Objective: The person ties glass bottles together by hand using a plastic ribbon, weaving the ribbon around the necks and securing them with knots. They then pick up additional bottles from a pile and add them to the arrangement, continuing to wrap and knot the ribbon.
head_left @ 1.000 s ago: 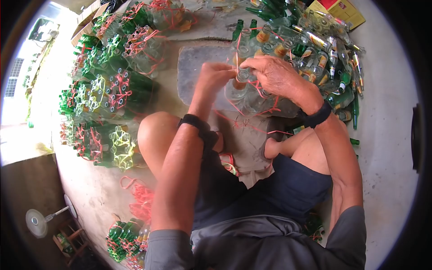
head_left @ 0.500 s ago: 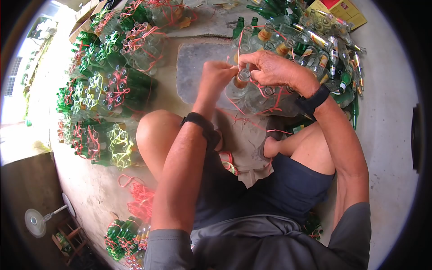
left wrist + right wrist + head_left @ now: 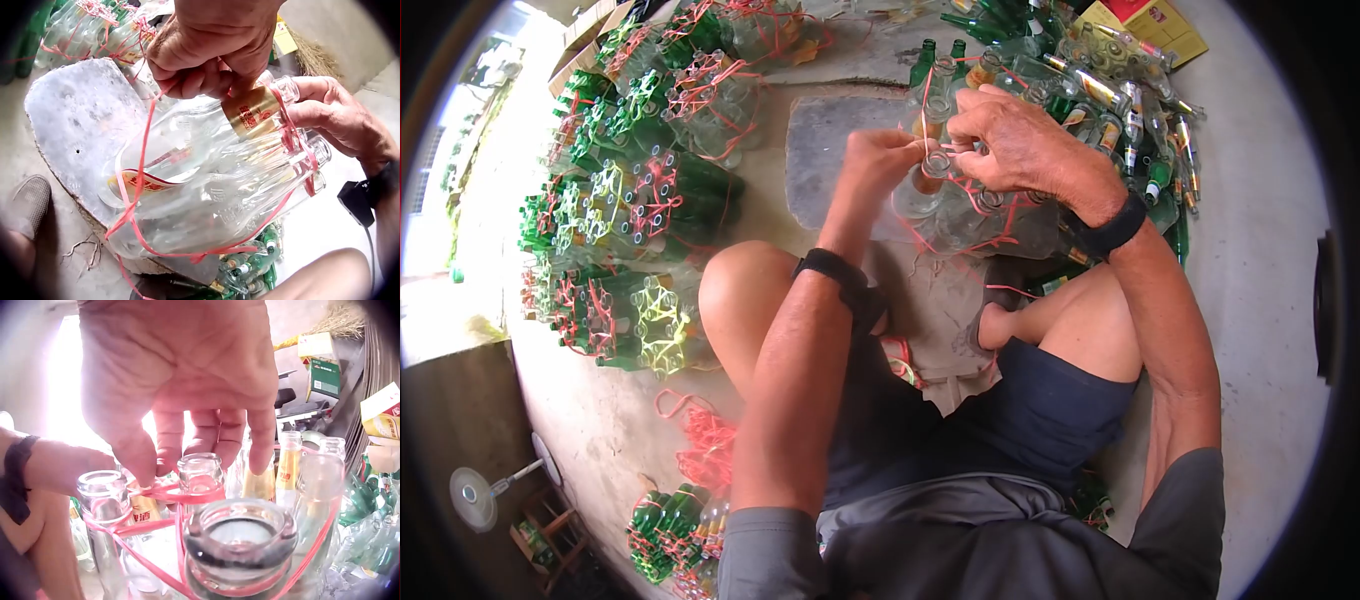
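Clear glass bottles (image 3: 181, 212) stand bundled together, with pink plastic string (image 3: 145, 144) looped round their necks and sides. My left hand (image 3: 878, 162) is at the left of the bundle, its curled fingers pinching a taut length of that string beside a bottle neck. Just across that neck is my right hand (image 3: 1030, 145), bent over the bottle tops. In the right wrist view its thumb and forefinger pinch the string between two bottle mouths (image 3: 200, 465), while the other fingers reach down behind. A gold label (image 3: 251, 114) wraps one neck under my left hand.
A grey slab (image 3: 830, 160) lies under the bundle. Loose bottles (image 3: 1135, 130) are heaped at the right, near a yellow box (image 3: 1170, 30). String-tied bundles of green and clear bottles (image 3: 670, 190) line the left. Red string (image 3: 705, 440) lies on the floor beside my knee.
My right hand's fingers reached over the near bottle neck and have drawn back a little to the right. The left hand stays by the neck, holding the string.
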Demonstrator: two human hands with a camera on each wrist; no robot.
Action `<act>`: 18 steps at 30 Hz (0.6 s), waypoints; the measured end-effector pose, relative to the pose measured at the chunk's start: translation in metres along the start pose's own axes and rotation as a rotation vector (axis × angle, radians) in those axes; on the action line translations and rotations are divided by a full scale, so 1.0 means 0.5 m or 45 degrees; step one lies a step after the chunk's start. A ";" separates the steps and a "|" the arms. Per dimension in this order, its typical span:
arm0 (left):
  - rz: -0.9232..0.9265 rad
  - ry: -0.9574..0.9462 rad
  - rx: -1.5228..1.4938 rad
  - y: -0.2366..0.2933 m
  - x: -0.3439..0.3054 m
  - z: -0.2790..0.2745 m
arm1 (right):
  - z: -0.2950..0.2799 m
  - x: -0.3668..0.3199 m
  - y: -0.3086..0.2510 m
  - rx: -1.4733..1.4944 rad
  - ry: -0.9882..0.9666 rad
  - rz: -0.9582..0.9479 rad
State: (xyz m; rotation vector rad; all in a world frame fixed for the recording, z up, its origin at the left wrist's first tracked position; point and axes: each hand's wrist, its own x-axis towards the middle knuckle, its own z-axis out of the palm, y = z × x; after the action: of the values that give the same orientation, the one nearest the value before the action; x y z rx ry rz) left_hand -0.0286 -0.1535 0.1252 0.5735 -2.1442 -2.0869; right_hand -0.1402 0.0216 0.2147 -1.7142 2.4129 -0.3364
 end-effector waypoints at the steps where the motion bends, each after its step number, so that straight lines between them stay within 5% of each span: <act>1: 0.016 -0.009 -0.008 0.000 0.000 0.001 | -0.010 -0.003 0.001 -0.007 0.036 -0.008; 6: -0.011 -0.069 -0.048 0.007 0.001 0.003 | -0.015 -0.019 0.008 0.018 0.149 -0.063; 8: -0.013 -0.063 -0.048 0.009 -0.001 0.002 | -0.019 -0.022 0.004 0.223 0.018 0.237; 18: -0.033 -0.142 -0.043 0.011 0.002 0.002 | -0.042 -0.071 0.038 0.424 -0.041 0.446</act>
State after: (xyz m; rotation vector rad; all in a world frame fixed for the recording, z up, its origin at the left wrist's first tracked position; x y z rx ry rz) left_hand -0.0307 -0.1530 0.1306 0.4955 -2.1654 -2.2144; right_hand -0.1513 0.0633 0.2297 -1.1290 2.4058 -0.6112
